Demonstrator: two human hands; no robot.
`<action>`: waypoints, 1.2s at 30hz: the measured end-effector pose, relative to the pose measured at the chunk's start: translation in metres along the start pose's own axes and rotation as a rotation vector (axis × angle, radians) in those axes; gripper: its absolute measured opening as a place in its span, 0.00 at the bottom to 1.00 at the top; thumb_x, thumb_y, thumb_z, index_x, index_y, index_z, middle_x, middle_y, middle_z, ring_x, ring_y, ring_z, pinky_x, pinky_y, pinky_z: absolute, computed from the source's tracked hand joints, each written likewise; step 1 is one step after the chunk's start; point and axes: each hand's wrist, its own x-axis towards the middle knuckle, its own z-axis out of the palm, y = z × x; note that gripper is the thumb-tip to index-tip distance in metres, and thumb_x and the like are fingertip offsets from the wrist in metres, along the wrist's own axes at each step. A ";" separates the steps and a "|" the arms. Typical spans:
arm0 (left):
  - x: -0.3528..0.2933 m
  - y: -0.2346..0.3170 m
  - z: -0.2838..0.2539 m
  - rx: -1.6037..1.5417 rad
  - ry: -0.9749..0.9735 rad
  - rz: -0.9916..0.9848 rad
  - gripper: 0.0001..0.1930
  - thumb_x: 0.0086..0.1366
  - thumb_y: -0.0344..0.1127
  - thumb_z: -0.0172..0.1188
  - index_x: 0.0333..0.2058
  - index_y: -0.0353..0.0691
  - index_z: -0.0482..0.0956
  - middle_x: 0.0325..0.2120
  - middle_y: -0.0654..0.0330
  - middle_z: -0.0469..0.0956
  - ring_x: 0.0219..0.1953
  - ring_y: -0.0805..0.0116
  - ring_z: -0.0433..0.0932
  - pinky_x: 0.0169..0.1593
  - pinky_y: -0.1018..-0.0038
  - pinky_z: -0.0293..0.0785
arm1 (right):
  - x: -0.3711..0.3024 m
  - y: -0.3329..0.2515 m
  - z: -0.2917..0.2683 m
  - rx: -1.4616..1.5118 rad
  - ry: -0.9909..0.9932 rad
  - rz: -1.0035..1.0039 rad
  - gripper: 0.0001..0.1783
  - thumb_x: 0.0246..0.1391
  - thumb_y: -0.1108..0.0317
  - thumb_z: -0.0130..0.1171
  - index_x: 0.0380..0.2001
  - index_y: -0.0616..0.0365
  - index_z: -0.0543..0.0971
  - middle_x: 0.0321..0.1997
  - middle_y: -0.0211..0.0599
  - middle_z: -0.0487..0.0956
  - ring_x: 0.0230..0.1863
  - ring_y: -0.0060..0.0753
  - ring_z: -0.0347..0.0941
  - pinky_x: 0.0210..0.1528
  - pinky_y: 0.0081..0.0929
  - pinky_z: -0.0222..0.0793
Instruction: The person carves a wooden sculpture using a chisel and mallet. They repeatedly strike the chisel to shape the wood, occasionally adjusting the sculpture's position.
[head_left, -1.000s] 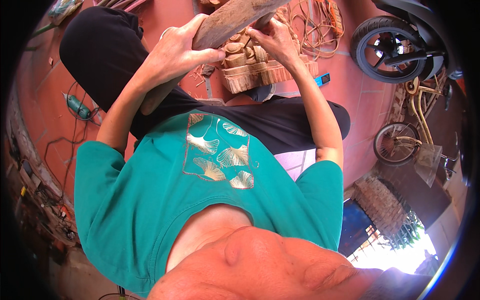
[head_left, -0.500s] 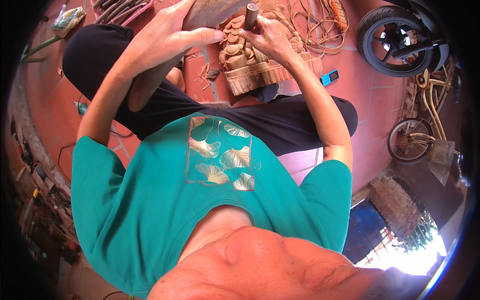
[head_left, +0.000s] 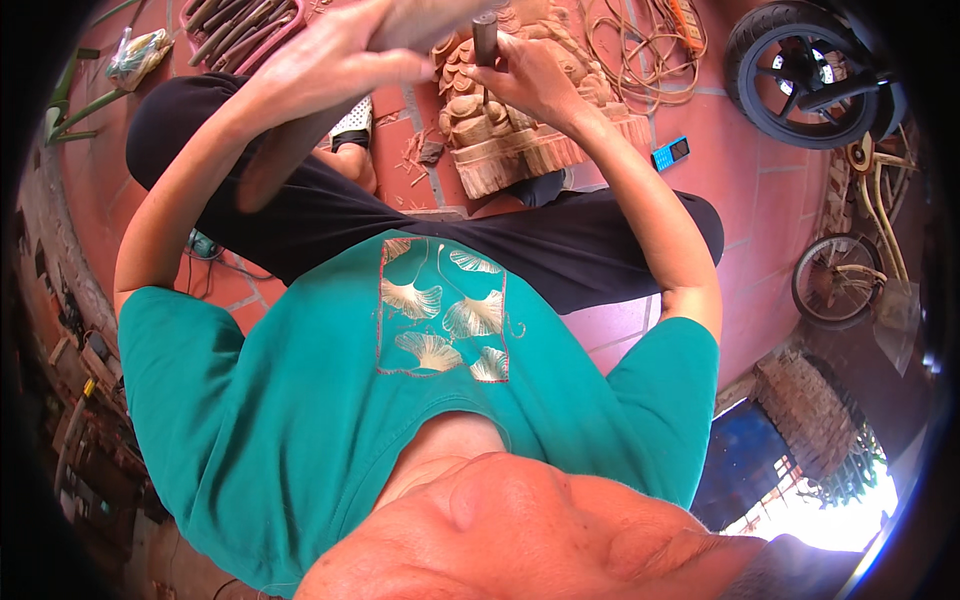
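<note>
A small blue mobile phone (head_left: 670, 153) with a dark screen lies flat on the red tiled floor (head_left: 760, 190), just right of the carved wooden block (head_left: 510, 150). A clear plastic bag (head_left: 140, 52) lies far left of that block.

Free: I see bare floor (head_left: 780, 210) right of the carving (head_left: 505, 140) | Blocked: cable coil (head_left: 640, 50) behind — tool tray (head_left: 240, 25) at left | Wheel (head_left: 790, 70) hems the far right

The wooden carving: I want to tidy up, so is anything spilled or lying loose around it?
Yes. Wood chips lie scattered on the red tiled floor left of the wooden carving, a blue phone lies loose to its right, and a coiled cord sprawls behind.
</note>
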 end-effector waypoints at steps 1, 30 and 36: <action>-0.002 -0.004 0.010 0.031 -0.013 -0.012 0.31 0.60 0.47 0.65 0.56 0.31 0.72 0.37 0.51 0.77 0.40 0.66 0.74 0.48 0.68 0.70 | 0.001 -0.004 -0.003 -0.012 -0.032 0.048 0.14 0.56 0.61 0.62 0.41 0.58 0.80 0.31 0.46 0.83 0.37 0.48 0.82 0.42 0.41 0.75; -0.004 -0.010 0.023 -0.272 0.212 0.113 0.36 0.61 0.52 0.67 0.61 0.34 0.71 0.34 0.60 0.76 0.32 0.75 0.74 0.35 0.76 0.72 | 0.002 0.001 -0.005 0.069 0.012 -0.044 0.14 0.58 0.58 0.65 0.40 0.58 0.81 0.31 0.40 0.84 0.34 0.37 0.83 0.39 0.35 0.75; -0.011 0.010 0.009 -0.284 0.033 -0.120 0.38 0.60 0.52 0.67 0.62 0.34 0.70 0.37 0.58 0.77 0.34 0.74 0.75 0.37 0.75 0.73 | 0.001 0.004 0.001 0.016 -0.021 -0.071 0.15 0.57 0.59 0.66 0.38 0.59 0.79 0.29 0.44 0.82 0.33 0.45 0.82 0.37 0.40 0.74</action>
